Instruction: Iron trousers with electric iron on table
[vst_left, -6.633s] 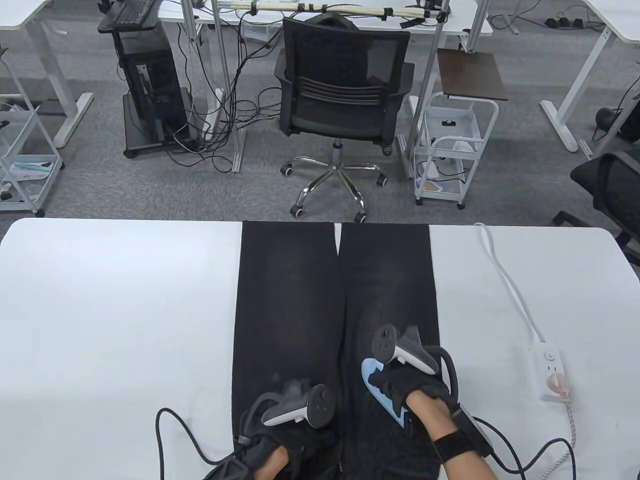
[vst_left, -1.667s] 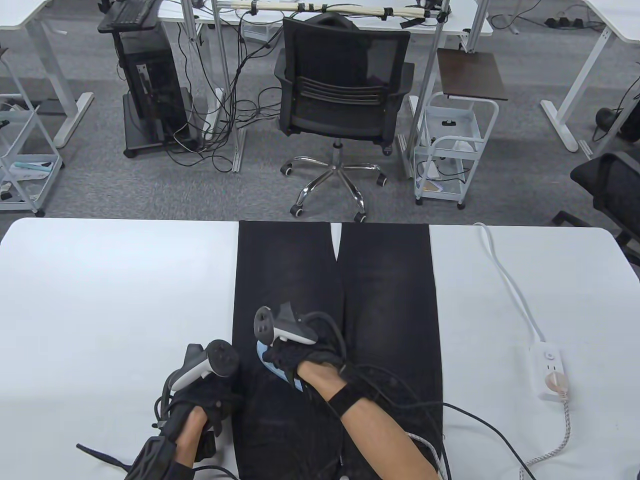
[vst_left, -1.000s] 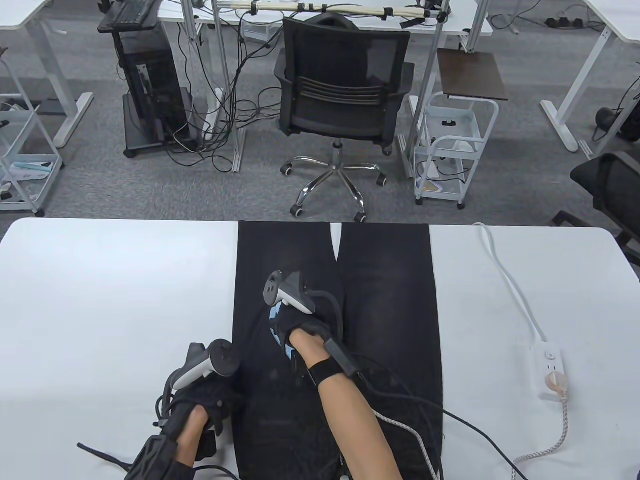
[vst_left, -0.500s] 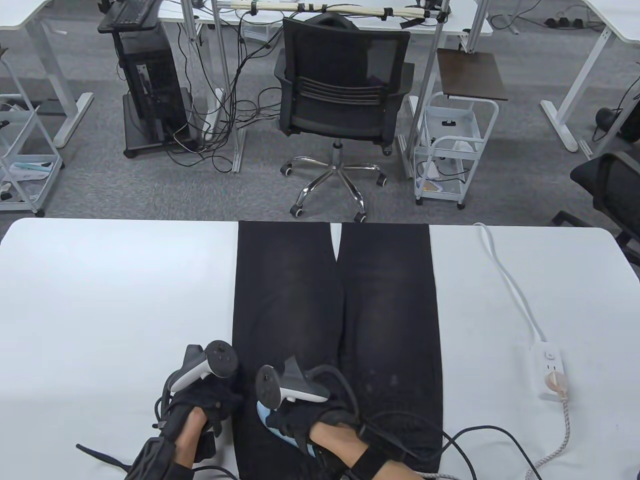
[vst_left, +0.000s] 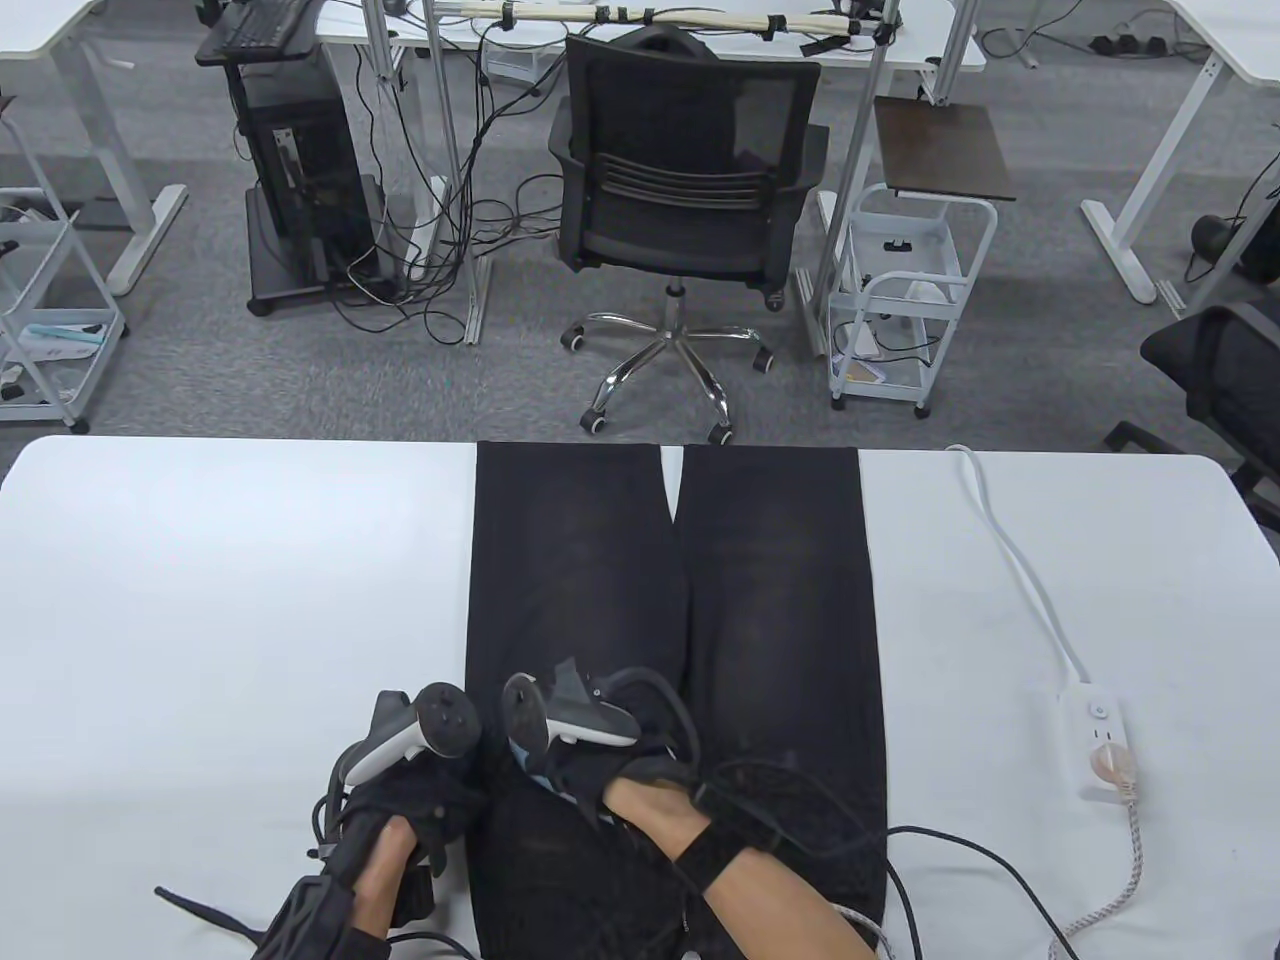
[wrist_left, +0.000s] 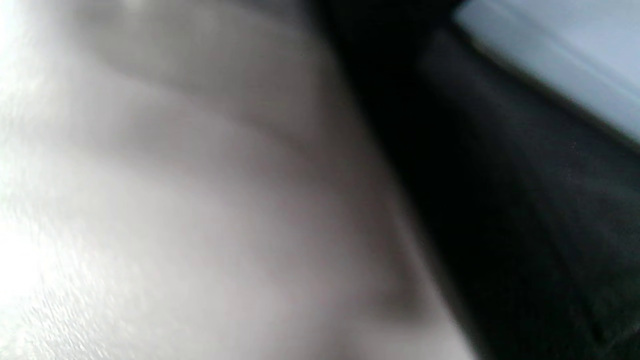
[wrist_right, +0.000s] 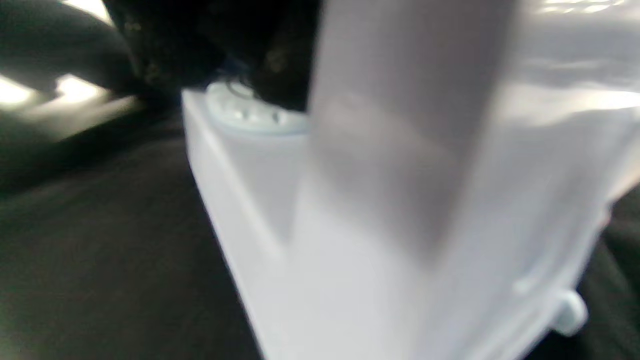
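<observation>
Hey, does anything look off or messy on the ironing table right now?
Loose black cables trail across the trousers behind the right hand gripping the iron, in its ironing path. Otherwise nothing stands out.

The white table (vst_left: 220, 600) carries black trousers (vst_left: 760, 600) spread flat from its far edge to its near edge at the middle, and a white power strip (vst_left: 1100, 735) near its right edge, its white cable (vst_left: 1010, 550) running to the far edge.
</observation>
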